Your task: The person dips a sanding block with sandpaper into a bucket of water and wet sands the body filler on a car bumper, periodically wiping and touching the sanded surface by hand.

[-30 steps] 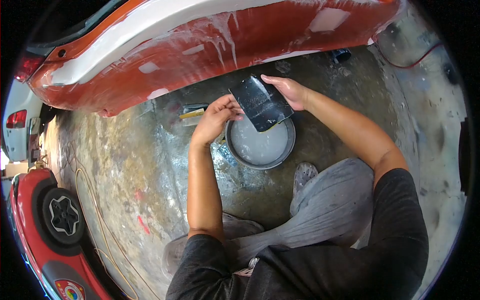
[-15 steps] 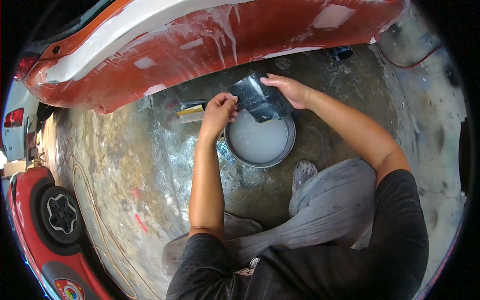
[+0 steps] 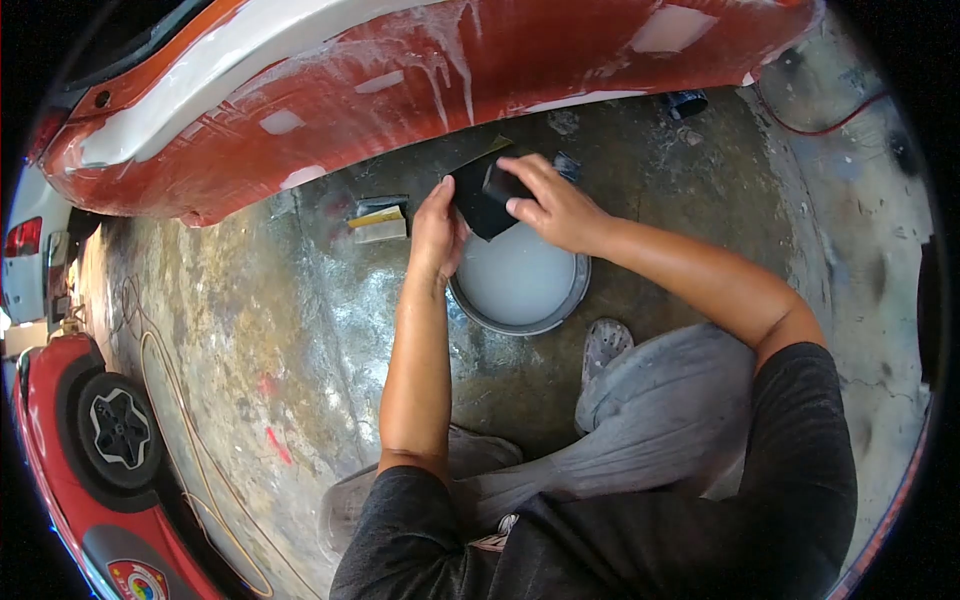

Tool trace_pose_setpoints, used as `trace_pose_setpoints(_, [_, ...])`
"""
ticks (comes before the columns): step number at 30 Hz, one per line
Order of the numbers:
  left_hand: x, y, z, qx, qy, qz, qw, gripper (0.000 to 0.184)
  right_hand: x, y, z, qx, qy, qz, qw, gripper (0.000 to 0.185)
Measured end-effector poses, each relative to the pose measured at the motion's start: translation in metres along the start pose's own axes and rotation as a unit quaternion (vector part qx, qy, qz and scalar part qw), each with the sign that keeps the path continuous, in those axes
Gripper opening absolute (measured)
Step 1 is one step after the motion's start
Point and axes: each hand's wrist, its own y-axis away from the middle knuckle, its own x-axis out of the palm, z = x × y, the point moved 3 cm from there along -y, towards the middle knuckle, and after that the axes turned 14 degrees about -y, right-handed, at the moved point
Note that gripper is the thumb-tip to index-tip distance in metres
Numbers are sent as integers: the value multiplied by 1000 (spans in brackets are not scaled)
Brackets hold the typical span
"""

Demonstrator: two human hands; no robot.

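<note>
A sheet of black sandpaper (image 3: 480, 205) is stretched between my hands, above the far rim of a round bucket (image 3: 583, 285). Cloudy whitish water (image 3: 515, 280) fills the bucket. My left hand (image 3: 435, 230) grips the sheet's left edge, thumb upward. My right hand (image 3: 555, 205) is closed at its right side, thumb and fingers around a dark block-like piece (image 3: 503, 184) against the sheet. Whether this is a separate block or a folded part of the paper I cannot tell. A yellowish-brown underside shows at the sheet's far corner.
Ahead stands a car's red and white lower body panel (image 3: 400, 110) with pale patches. Left of the bucket lie yellow and whitish pieces (image 3: 380, 222) on the wet floor. A dark cup-like object (image 3: 686, 104) lies near the panel. A hose (image 3: 180, 380) runs beside a red car (image 3: 60, 440).
My right hand has moved left and turned over the sheet, now gripping the dark piece. The sheet has shifted slightly left and tilted. My left hand has moved onto its left edge.
</note>
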Motion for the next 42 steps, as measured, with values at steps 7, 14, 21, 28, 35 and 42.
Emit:
trace_pose_setpoints(7, [43, 12, 19, 69, 15, 50, 996, 34, -4, -4, 12, 51, 99, -84, 990, 72])
trace_pose_setpoints(14, [33, 7, 33, 59, -64, 21, 996, 31, -8, -3, 13, 62, 99, -76, 990, 75])
trace_pose_setpoints(21, [50, 16, 18, 132, -108, -2, 985, 38, -16, -6, 13, 11, 107, -63, 992, 77])
trace_pose_setpoints(28, [39, 20, -17, 116, -62, 47, 990, 32, -52, -20, -23, 178, -225, -101, 953, 57])
trace_pose_setpoints(35, [59, 9, 8, 206, -165, -72, 962, 38, -25, -5, 27, -30, 76, -10, 997, 67])
trace_pose_setpoints(42, [78, 23, 14, 147, -167, -217, 950, 69, -25, -8, 48, -66, 343, 44, 936, 79])
